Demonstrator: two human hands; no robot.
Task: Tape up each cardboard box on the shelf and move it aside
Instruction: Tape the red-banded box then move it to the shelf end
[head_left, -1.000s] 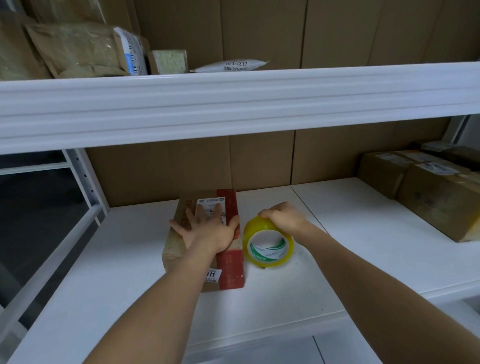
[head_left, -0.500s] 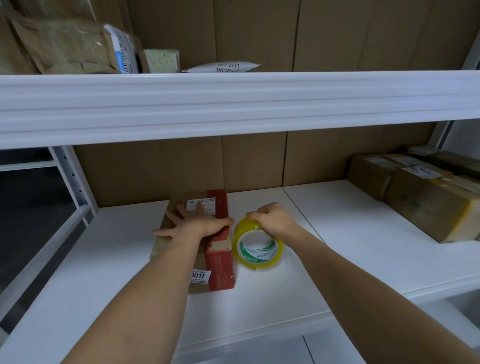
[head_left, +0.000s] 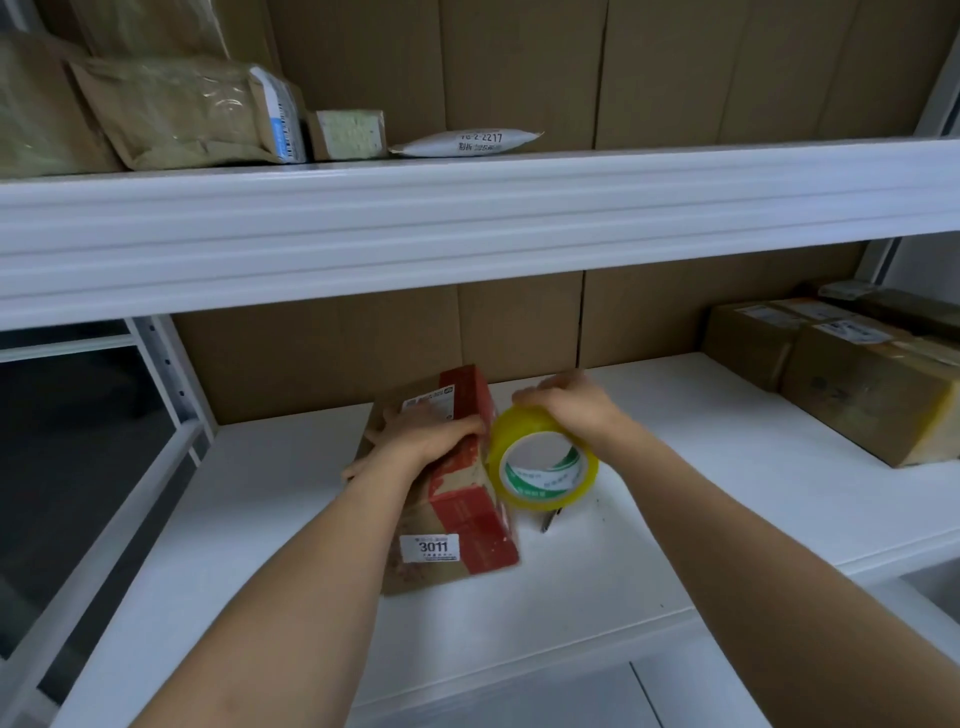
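Left hand (head_left: 426, 441) grips the cardboard box (head_left: 457, 499), long axis running front-to-back; right hand (head_left: 566, 405), fingers curled over the tape roll (head_left: 543, 462), touching box's right flank.

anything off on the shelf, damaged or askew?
Yes. The cardboard box under the left hand has scuffed, peeling red print, and it sits skewed to the shelf edge. A small dark object lies below the tape roll; can't identify it.
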